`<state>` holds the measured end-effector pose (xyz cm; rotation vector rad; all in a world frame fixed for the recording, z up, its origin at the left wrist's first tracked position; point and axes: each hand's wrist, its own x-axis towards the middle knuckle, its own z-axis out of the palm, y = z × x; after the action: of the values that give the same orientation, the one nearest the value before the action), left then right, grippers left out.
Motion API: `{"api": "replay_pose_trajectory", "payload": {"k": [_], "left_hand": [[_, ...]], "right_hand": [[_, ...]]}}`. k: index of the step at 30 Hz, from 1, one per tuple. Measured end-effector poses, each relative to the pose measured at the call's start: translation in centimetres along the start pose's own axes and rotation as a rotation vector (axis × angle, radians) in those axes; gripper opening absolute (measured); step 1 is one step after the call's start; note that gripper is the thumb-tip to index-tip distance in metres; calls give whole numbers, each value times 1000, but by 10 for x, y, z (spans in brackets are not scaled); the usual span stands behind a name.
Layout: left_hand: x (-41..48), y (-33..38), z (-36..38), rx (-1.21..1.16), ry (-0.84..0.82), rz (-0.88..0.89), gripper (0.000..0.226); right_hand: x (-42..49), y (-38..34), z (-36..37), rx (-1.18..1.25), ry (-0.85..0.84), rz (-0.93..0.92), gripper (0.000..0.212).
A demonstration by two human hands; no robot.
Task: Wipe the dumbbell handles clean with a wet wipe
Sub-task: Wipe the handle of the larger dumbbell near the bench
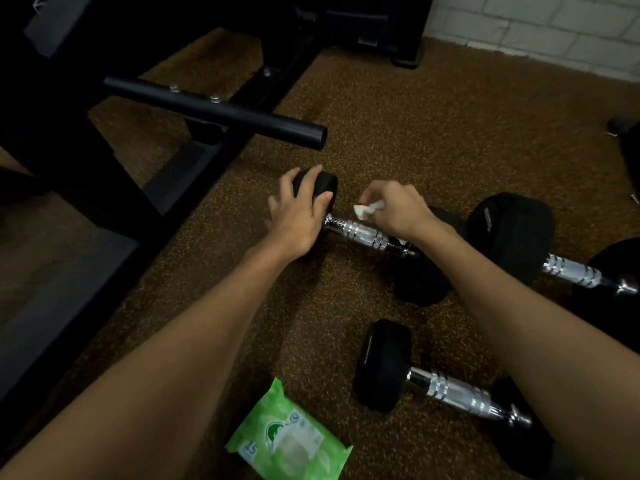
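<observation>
Dim, underexposed: the black bench frame (104, 150) sinks into shadow; right of it the white brick wall (554, 26) is brightest, chrome dumbbell handles (367, 233) glint. Edges bow, soft.

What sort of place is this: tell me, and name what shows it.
Probably a gym or weights room: chrome-handled dumbbells lie on speckled flooring beside a black equipment frame.

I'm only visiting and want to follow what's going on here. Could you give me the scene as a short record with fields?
Setting: speckled floor beside a black bench frame
Left hand: grips the black end of the far dumbbell
Right hand: pinches a white wet wipe over its chrome handle; contact unclear
Others: nearer dumbbell and right dumbbell, neither held
Wipe pack: green, lying on the floor nearest the camera
</observation>
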<state>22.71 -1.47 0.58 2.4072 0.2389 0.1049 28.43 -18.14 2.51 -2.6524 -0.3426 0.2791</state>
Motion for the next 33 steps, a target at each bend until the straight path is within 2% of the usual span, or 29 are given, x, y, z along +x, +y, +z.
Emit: {"api": "replay_pose_trajectory", "payload": {"k": [3,8,10,16,23,25,29,33], "left_hand": [[1,0,0,1,-7,1,49],[3,-3,1,-3,-3,11,48],[2,-3,1,-1,3,19,48],[5,-1,1,-13,-5,3,48],[6,-7,4,8,20,53,48],[6,-9,4,11,21,59,48],[6,-9,4,11,19,50,48],[6,-8,4,2,22,59,48]], "right_hand": [[-2,1,11,-39,-26,-64,10],[-27,12,13,-146,54,-287,17],[-29,13,10,-174,56,-311,20],[-22,-1,15,-113,109,-248,17],[-54,1,19,-296,-5,-308,12],[-51,0,9,-250,-11,-248,10],[-28,-2,4,-57,152,-128,19],[-17,-1,21,20,133,-58,25]]}}
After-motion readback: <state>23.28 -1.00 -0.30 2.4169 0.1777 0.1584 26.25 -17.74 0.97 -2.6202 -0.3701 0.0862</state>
